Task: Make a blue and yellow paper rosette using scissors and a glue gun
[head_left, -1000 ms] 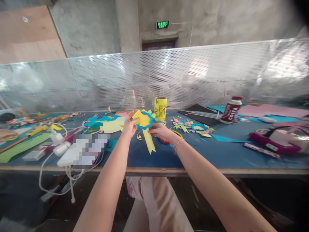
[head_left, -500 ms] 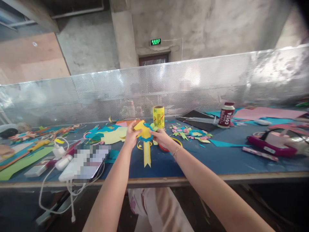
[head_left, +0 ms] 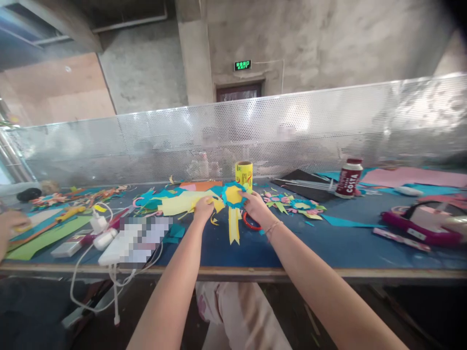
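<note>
My right hand (head_left: 254, 206) grips the right edge of a paper rosette (head_left: 233, 195), which has a blue scalloped rim, a yellow centre and a yellow tail (head_left: 234, 227) hanging down with a notched end. To its left, my left hand (head_left: 203, 210) is closed on a piece of yellow paper (head_left: 218, 204), partly hidden by the fingers. Under my right wrist lies a red ring-shaped item (head_left: 251, 222), perhaps scissor handles or tape. A curled yellow scrap (head_left: 214, 220) rests on the table between my hands.
A yellow roll (head_left: 243, 176) stands behind the rosette. Paper flowers (head_left: 302, 204), coloured sheets and a maroon bottle (head_left: 349, 178) lie or stand rightward. A purple-edged case (head_left: 419, 228) sits far right. Leftward are a phone, white cables and another person's hand (head_left: 12, 224).
My hands have moved apart. The left hand has drawn yellow paper leftward off the rosette, baring its yellow centre; the right hand keeps hold of the rosette. Another person's hand has come further into view.
</note>
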The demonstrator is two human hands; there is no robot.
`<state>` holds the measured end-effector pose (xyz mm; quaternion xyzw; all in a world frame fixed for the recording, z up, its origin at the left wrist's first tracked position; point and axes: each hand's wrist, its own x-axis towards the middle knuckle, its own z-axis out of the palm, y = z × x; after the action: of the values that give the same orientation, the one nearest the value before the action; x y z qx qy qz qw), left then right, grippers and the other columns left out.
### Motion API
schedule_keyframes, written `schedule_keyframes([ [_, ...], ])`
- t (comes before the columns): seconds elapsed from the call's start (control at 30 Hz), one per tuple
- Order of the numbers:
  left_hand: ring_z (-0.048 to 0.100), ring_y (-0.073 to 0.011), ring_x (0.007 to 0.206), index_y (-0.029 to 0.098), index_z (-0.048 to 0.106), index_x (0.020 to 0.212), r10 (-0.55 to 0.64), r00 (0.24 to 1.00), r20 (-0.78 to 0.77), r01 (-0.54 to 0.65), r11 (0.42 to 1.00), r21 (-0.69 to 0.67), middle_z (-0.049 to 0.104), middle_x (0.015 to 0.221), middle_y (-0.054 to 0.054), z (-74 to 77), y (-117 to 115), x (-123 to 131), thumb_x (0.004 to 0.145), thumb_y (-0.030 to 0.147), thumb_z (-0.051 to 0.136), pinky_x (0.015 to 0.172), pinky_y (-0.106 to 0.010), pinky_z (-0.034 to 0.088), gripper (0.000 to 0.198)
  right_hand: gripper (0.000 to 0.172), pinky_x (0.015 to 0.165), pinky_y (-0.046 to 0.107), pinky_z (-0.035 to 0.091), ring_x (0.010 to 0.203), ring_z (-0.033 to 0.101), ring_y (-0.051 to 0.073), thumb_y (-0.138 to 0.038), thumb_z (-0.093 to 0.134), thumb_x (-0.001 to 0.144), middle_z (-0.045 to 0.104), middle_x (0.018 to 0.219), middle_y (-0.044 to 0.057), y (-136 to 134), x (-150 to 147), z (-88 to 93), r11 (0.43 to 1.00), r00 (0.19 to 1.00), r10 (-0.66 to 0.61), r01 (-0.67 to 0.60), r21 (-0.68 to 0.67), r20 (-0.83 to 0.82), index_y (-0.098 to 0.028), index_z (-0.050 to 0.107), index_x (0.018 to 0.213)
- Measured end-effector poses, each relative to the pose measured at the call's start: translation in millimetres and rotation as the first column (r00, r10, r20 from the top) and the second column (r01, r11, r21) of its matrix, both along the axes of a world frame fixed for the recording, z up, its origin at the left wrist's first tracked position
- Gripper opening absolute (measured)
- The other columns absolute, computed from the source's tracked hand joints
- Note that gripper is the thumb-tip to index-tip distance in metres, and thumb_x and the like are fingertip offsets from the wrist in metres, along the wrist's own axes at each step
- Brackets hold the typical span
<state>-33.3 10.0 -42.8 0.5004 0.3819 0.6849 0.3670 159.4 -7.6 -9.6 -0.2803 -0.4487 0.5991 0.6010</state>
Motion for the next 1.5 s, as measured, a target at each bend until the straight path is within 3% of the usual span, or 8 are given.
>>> schedule_keyframes([
  [0.13, 0.057, -0.0151, 0.058, 0.019, 0.067, 0.073, -0.082, 0.993, -0.082, 0.071, 0.989, -0.127, 0.063, 0.068, -0.003, 9.6, -14, 16, 0.067, 0.022, 0.063, 0.059, -0.027, 0.046, 0.007, 0.039, 0.064, 0.03, 0.053, 0.079, 0.066, 0.02, -0.032, 0.076, 0.056, 0.07, 0.084, 0.004, 0, 0, 0.9, 1.0, 1.0, -0.02, 0.021, -0.015, 0.011, -0.021, 0.061, 0.09],
  [0.27, 0.058, -0.0142, 0.064, 0.016, 0.062, 0.075, -0.265, 0.964, -0.038, 0.263, 0.963, -0.055, 0.061, 0.069, -0.002, 17.0, -27, 29, 0.07, 0.041, 0.066, 0.061, -0.026, 0.05, 0.025, 0.038, 0.062, 0.026, 0.05, 0.079, 0.065, 0.018, -0.034, 0.077, 0.053, 0.069, 0.084, 0.003, -1, -2, -2.4, 1.0, 0.997, 0.003, -0.002, -0.01, 0.079, -0.02, 0.061, 0.085],
  [0.4, 0.058, -0.0146, 0.065, 0.016, 0.062, 0.073, -0.183, 0.969, -0.167, 0.174, 0.983, -0.066, 0.061, 0.068, -0.003, 17.5, -30, 32, 0.066, 0.043, 0.071, 0.058, -0.026, 0.051, 0.029, 0.037, 0.062, 0.024, 0.047, 0.076, 0.063, 0.015, -0.035, 0.079, 0.05, 0.068, 0.083, 0.002, 0, -3, -5.3, 1.0, 0.993, 0.026, -0.025, -0.011, 0.117, -0.02, 0.059, 0.077],
  [0.57, 0.06, -0.0164, 0.067, 0.016, 0.063, 0.073, -0.14, 0.985, -0.105, 0.132, 0.988, -0.078, 0.062, 0.066, -0.003, 18.6, -29, 29, 0.062, 0.044, 0.074, 0.055, -0.026, 0.052, 0.031, 0.036, 0.057, 0.02, 0.044, 0.067, 0.059, 0.01, -0.041, 0.079, 0.051, 0.064, 0.075, -0.001, 1, -1, -4.3, 0.999, 0.995, 0.044, -0.046, 0.012, 0.093, -0.019, 0.056, 0.069],
  [0.7, 0.061, -0.0152, 0.067, 0.015, 0.064, 0.08, -0.24, 0.971, -0.019, 0.235, 0.962, -0.142, 0.063, 0.068, -0.003, 22.1, -33, 31, 0.058, 0.043, 0.077, 0.057, -0.025, 0.052, 0.038, 0.039, 0.051, 0.02, 0.041, 0.06, 0.056, 0.009, -0.045, 0.08, 0.049, 0.061, 0.066, -0.003, 2, 0, -4.0, 0.999, 0.997, -0.027, 0.026, 0.027, 0.069, -0.019, 0.055, 0.065],
  [0.87, 0.061, -0.0127, 0.062, 0.012, 0.064, 0.083, -0.403, 0.912, 0.077, 0.408, 0.876, -0.256, 0.067, 0.077, -0.006, 23.1, -38, 35, 0.054, 0.04, 0.08, 0.06, -0.026, 0.051, 0.043, 0.04, 0.05, 0.021, 0.04, 0.055, 0.053, 0.009, -0.042, 0.083, 0.043, 0.057, 0.058, -0.004, 5, 1, -5.0, 0.996, 0.997, -0.074, 0.074, 0.04, 0.007, -0.019, 0.053, 0.058],
  [1.07, 0.063, -0.0152, 0.069, 0.012, 0.067, 0.089, -0.377, 0.923, -0.078, 0.342, 0.896, -0.285, 0.069, 0.085, -0.009, 14.8, -33, 36, 0.056, 0.03, 0.08, 0.059, -0.024, 0.048, 0.039, 0.035, 0.05, 0.02, 0.041, 0.057, 0.053, 0.008, -0.038, 0.083, 0.045, 0.059, 0.061, -0.003, 6, 2, -5.9, 0.999, 0.999, -0.045, 0.045, 0.0, 0.008, -0.019, 0.057, 0.06],
  [1.5, 0.064, -0.0168, 0.068, 0.01, 0.067, 0.087, -0.345, 0.937, -0.049, 0.322, 0.911, -0.259, 0.069, 0.08, -0.01, 16.2, -31, 34, 0.055, 0.033, 0.08, 0.06, -0.025, 0.05, 0.042, 0.037, 0.061, 0.021, 0.05, 0.069, 0.061, 0.011, -0.022, 0.08, 0.053, 0.064, 0.075, -0.001, 0, -1, -3.8, 0.999, 0.998, 0.042, -0.042, 0.0, 0.053, -0.021, 0.056, 0.082],
])
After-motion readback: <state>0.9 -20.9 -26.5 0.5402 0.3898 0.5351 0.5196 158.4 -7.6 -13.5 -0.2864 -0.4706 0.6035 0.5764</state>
